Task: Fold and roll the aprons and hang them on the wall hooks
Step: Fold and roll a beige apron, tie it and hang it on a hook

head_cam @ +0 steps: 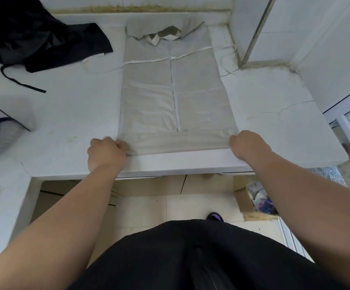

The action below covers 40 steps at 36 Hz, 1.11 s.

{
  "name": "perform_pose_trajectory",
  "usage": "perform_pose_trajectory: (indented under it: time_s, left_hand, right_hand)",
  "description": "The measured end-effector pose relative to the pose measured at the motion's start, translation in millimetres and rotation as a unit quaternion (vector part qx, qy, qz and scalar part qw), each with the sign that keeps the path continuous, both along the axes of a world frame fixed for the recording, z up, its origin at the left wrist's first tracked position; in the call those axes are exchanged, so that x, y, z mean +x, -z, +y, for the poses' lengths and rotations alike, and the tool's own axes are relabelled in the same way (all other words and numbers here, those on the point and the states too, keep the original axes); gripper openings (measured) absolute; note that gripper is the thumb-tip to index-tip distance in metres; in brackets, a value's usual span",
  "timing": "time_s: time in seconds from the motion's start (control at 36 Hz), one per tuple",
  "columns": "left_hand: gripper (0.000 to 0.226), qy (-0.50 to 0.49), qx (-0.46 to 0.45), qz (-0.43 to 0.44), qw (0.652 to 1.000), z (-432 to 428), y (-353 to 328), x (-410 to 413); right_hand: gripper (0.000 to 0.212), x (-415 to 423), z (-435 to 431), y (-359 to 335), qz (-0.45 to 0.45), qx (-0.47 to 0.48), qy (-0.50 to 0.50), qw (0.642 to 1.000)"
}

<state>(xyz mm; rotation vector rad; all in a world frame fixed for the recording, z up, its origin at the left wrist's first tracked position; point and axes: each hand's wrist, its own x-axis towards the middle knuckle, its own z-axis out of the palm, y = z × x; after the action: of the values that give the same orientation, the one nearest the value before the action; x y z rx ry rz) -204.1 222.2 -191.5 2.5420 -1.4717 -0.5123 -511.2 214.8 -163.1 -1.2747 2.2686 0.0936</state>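
- Grey apron (176, 97) lies folded lengthwise on the white counter (65, 114), its near end turned into a low roll.
- Left hand (105, 152) and right hand (247, 145) each curl round one end of that roll; fingertips are hidden, so probably a pinch.
- Uneven pushing would skew the roll; loose ties (222, 47) at the far right could trail out.
- Black apron (33, 34) lies bunched, far left.

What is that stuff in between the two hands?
In the head view, the folded-over near end of the grey apron spans the gap: the left hand grips one end and the right hand the other, on the white counter.
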Motion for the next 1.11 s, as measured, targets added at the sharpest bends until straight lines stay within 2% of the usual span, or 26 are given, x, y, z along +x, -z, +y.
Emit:
perform_pose_trajectory:
  time_s: [0.06,0.08,0.14,0.17,0.19,0.25,0.31,0.47,0.61,0.72,0.81,0.89,1.03,1.11]
  left_hand:
    - [0.037,0.012,-0.078,-0.02,0.997,3,1,-13]
    - [0.039,0.065,-0.136,-0.035,0.988,5,1,-22]
    - [0.043,0.249,-0.211,-0.036,0.944,6,2,-41]
    - [0.05,0.351,-0.196,-0.028,0.915,7,3,-53]
    - [0.057,0.426,-0.134,-0.019,0.894,11,4,-64]
    - [0.063,0.476,0.016,-0.016,0.879,19,8,-80]
    - [0.062,0.475,0.067,-0.045,0.876,21,13,-81]
    - [0.07,0.392,0.113,-0.07,0.91,7,11,-32]
    - [0.091,0.37,0.078,-0.021,0.926,2,1,-18]
    - [0.101,0.34,0.049,0.02,0.939,-1,-11,-12]
    - [0.088,0.354,0.063,0.022,0.933,-9,-18,-5]
    - [0.072,0.363,0.091,0.022,0.927,-20,-25,-2]
    - [0.056,0.38,0.101,-0.041,0.919,-31,-31,-6]
    - [0.026,0.343,0.088,-0.029,0.935,-42,-37,-5]
  right_hand:
    - [0.029,7,1,1,0.054,-0.031,0.014,0.998]
    - [0.03,11,2,1,0.095,-0.056,-0.006,0.994]
    - [0.033,24,3,1,0.169,-0.12,-0.109,0.972]
    - [0.036,33,4,2,0.17,-0.154,-0.175,0.957]
    - [0.039,41,5,3,0.144,-0.166,-0.246,0.944]
    - [0.046,56,10,9,0.056,-0.128,-0.371,0.918]
    - [0.055,59,15,21,0.018,-0.058,-0.42,0.905]
    - [0.069,19,7,27,0.044,-0.027,-0.386,0.921]
    - [0.061,14,2,12,0.015,-0.042,-0.38,0.924]
    - [0.063,18,-1,5,0.039,-0.011,-0.411,0.911]
    - [0.052,18,-7,4,0.058,-0.001,-0.418,0.907]
    - [0.041,19,-12,9,0.064,-0.046,-0.424,0.902]
    - [0.034,20,-30,1,-0.002,-0.047,-0.386,0.921]
    - [0.032,17,-46,-14,-0.03,-0.007,-0.392,0.92]
